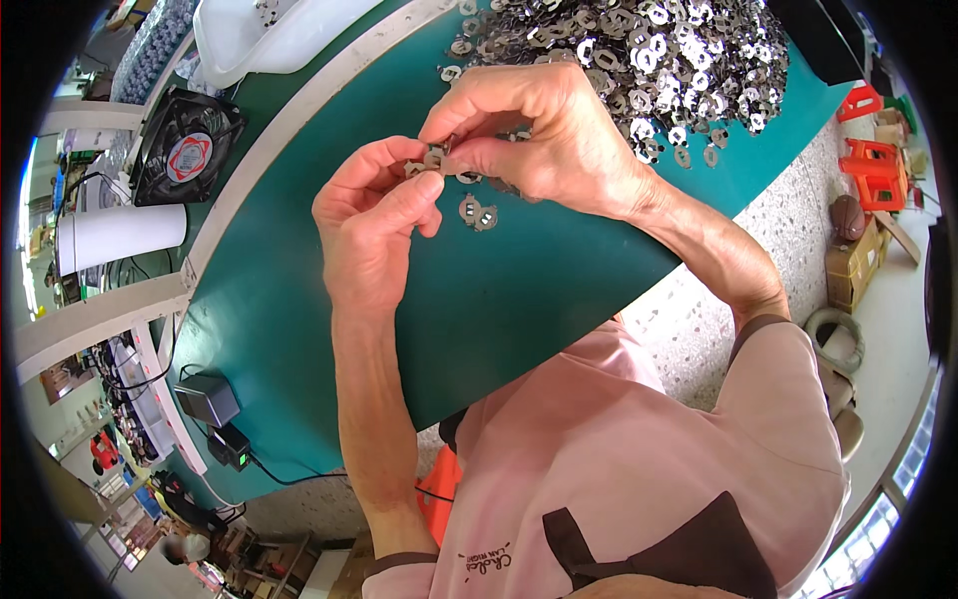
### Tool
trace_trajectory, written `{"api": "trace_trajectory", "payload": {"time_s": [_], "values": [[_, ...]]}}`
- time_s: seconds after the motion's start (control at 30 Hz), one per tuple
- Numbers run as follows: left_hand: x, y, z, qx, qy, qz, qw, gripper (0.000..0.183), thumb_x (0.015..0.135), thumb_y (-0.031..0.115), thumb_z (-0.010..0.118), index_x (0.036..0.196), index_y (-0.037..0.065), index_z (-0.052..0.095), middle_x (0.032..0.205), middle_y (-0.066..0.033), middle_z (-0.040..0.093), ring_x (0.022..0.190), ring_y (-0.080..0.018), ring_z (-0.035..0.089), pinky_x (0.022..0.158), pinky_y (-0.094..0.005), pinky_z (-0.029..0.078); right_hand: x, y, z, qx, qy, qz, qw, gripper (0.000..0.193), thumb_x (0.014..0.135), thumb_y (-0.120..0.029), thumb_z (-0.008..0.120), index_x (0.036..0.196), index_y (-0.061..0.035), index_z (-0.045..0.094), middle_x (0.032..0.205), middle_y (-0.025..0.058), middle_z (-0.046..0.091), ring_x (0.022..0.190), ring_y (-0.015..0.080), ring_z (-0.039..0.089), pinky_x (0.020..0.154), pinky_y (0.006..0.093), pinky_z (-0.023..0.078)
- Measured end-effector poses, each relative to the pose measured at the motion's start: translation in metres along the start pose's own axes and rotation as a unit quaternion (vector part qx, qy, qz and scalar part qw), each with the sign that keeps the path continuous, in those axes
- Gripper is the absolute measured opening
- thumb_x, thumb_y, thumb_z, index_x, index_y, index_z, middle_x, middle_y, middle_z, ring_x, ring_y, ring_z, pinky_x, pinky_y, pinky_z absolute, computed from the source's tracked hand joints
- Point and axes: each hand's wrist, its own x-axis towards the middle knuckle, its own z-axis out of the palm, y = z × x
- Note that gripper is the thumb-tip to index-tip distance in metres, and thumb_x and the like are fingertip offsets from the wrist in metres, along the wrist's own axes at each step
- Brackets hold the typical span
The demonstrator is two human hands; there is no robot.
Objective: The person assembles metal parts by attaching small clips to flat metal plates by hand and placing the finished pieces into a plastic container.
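A white plastic tub point(289, 52) sits beyond the pale rail point(261, 115) on the far edge of the desk point(499, 309), toward its upper left corner; a few small dark bits point(267, 12) lie inside it. A cardboard box point(853, 268) stands on the floor past the desk's right end; its contents cannot be made out.

The left hand point(367, 215) has its thumb and forefinger drawn close together, pinching a small metal piece point(435, 157), with the other fingers curled in. The right hand point(569, 145) comes at the same piece from the other side, thumb and forefinger nearly meeting on it. The fingertips cover much of the piece, so whether it is one part or several cannot be told. It is held above the desk, nearer the far edge than the near one.

Just below the fingertips, two loose metal pieces point(479, 213) lie side by side on the green surface. A large heap of similar pieces point(659, 60) covers the desk's upper right end, with strays around its margin.
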Motion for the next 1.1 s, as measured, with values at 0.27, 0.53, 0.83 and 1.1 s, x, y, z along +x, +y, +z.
{"api": "trace_trajectory", "payload": {"time_s": [0.27,0.53,0.83,1.1], "values": [[0.002,-0.006,-0.001,-0.005,-0.011,0.035,0.999,0.024,0.077,-0.004,0.066,0.101,-0.002,0.063,0.084,-0.0077,0.063,0.065,-0.0117,0.054,0.053,-0.0250,0.042,0.004,0.006,-0.005,0.153,-0.001,0.102,0.983,0.013,0.074,0.007,0.068,0.086,0.0030,0.066,0.080,0.0067,0.067,0.078,0.0125,0.066,0.071,0.0244,0.053],[0.002,-0.007,0.000,0.047,-0.024,0.059,0.997,0.031,0.082,-0.001,0.061,0.113,-0.001,0.059,0.086,-0.0043,0.056,0.065,-0.0096,0.047,0.055,-0.0258,0.036,0.005,0.006,-0.011,0.180,-0.007,0.121,0.976,0.012,0.075,0.004,0.067,0.087,0.0007,0.067,0.080,0.0054,0.067,0.077,0.0111,0.064,0.072,0.0239,0.052],[0.002,-0.004,-0.001,-0.076,-0.052,0.024,0.995,0.025,0.086,0.003,0.056,0.111,-0.001,0.057,0.088,-0.0030,0.055,0.067,-0.0089,0.044,0.057,-0.0246,0.034,0.004,0.004,-0.012,0.214,0.019,0.143,0.966,0.016,0.075,0.007,0.066,0.089,-0.0018,0.066,0.087,0.0039,0.065,0.085,0.0116,0.062,0.079,0.0242,0.049],[0.003,-0.002,0.000,-0.152,-0.046,-0.039,0.987,0.013,0.086,0.006,0.057,0.098,0.000,0.060,0.083,-0.0035,0.057,0.064,-0.0085,0.044,0.055,-0.0249,0.032,0.004,0.005,-0.007,0.218,0.013,0.163,0.962,0.017,0.075,0.008,0.066,0.089,-0.0019,0.066,0.087,0.0035,0.065,0.086,0.0115,0.062,0.080,0.0248,0.050]]}}
